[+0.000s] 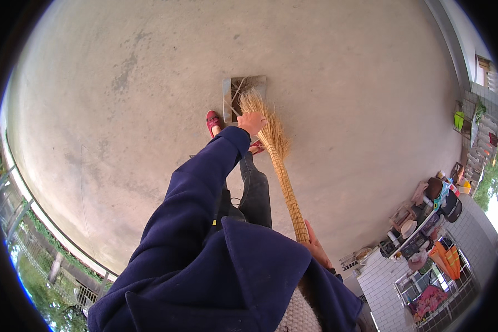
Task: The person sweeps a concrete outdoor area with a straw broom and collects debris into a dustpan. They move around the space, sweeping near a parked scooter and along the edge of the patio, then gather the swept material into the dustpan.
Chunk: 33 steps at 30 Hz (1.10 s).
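Note:
A straw broom (285, 178) slants across the view, its bristles spread over the right side of a metal dustpan (227, 93) on the floor. My right hand (317, 249) is closed around the upper end of the bound handle, partly hidden by my sleeve. Bent over beside the bristles, my left hand (252, 122) is just below the dustpan; its fingers are curled. A thin stick (232, 108) runs from the dustpan to this hand, but the grip on it is hidden. Dark debris (240, 86) lies in the dustpan.
My red shoes (213, 120) stand on the concrete floor (149, 103) near the dustpan. At the lower right, a cluttered shelf (415, 234) stands by a white tiled wall (382, 269), with an orange cloth item (445, 259) close by. Railings (87, 295) border the left edge.

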Each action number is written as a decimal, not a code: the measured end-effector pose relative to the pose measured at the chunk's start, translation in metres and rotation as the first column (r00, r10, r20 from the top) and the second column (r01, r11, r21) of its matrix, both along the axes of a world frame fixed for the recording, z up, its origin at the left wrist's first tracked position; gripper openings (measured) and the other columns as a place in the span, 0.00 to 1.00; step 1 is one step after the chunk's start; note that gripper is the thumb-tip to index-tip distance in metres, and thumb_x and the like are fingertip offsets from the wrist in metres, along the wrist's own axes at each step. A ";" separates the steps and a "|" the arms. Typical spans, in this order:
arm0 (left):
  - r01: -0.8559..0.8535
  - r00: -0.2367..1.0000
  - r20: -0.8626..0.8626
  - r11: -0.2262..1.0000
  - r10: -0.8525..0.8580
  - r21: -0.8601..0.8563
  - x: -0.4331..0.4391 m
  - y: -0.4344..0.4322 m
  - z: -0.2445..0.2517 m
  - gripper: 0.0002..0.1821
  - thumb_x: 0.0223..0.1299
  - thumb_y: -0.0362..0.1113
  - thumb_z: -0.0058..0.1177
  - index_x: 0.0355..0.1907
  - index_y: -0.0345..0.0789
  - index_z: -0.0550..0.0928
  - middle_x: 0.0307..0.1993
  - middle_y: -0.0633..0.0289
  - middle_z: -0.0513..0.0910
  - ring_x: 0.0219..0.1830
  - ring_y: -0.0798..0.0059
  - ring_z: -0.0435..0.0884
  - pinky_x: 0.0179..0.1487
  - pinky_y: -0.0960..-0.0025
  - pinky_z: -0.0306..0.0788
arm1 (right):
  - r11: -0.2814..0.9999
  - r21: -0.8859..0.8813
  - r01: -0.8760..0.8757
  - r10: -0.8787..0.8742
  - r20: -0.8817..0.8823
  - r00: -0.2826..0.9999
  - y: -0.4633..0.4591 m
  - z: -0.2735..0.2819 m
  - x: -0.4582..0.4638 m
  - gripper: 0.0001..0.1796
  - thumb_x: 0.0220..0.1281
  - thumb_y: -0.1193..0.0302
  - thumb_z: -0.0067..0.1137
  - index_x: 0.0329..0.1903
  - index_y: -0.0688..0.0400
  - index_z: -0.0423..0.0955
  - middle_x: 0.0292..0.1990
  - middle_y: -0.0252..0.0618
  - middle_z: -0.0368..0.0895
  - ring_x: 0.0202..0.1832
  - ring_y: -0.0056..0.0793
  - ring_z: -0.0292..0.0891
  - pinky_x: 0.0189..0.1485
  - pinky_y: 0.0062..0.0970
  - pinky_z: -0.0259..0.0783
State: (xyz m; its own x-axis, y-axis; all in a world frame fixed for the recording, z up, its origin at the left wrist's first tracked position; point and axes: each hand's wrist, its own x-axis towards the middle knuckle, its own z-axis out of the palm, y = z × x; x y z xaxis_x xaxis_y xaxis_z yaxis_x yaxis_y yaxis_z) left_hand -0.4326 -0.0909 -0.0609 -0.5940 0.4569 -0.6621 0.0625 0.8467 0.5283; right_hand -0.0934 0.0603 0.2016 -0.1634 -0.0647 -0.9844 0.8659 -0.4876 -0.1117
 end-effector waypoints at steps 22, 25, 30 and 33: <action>-0.037 0.997 -0.059 0.996 0.042 0.085 -0.086 -0.149 0.004 0.13 0.54 0.48 0.45 0.31 0.45 0.80 0.30 0.58 0.80 0.36 0.57 0.77 0.36 0.58 0.69 | 0.344 -0.536 0.771 -0.811 0.245 0.532 -0.123 -0.108 -0.201 0.08 0.49 0.75 0.44 0.18 0.58 0.61 0.16 0.31 0.64 0.21 0.21 0.63 0.29 0.22 0.66; -0.082 0.995 -0.047 0.994 0.085 0.068 -0.088 -0.157 0.007 0.12 0.54 0.47 0.45 0.30 0.44 0.80 0.29 0.57 0.79 0.35 0.56 0.77 0.35 0.58 0.69 | 0.061 -0.608 0.792 -0.848 0.386 0.362 -0.136 -0.090 -0.232 0.02 0.49 0.77 0.44 0.27 0.61 0.65 0.17 0.32 0.63 0.21 0.20 0.64 0.28 0.22 0.66; -0.059 0.997 -0.037 0.996 0.062 0.060 -0.092 -0.167 0.008 0.12 0.55 0.44 0.43 0.29 0.37 0.76 0.23 0.54 0.76 0.28 0.56 0.75 0.31 0.61 0.66 | -0.232 -0.637 0.735 -0.920 0.390 0.048 -0.103 -0.038 -0.227 0.39 0.48 0.80 0.46 0.64 0.60 0.42 0.20 0.32 0.63 0.17 0.19 0.64 0.21 0.19 0.67; -0.042 0.996 -0.075 0.996 0.048 0.074 -0.098 -0.168 0.001 0.12 0.54 0.44 0.44 0.29 0.38 0.77 0.24 0.54 0.77 0.30 0.56 0.76 0.32 0.61 0.67 | -0.392 -0.588 0.708 -0.881 0.460 -0.105 -0.063 0.005 -0.183 0.42 0.48 0.78 0.47 0.66 0.58 0.37 0.19 0.32 0.63 0.17 0.19 0.64 0.19 0.19 0.67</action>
State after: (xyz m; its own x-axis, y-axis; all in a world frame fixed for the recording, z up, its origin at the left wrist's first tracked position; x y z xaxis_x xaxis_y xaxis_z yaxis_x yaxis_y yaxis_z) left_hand -0.5302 -0.2586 -0.0595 -0.6629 0.4737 -0.5798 0.0679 0.8093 0.5835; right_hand -0.2766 -0.0023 0.2071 -0.7161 -0.0904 -0.6921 -0.5144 -0.6018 0.6109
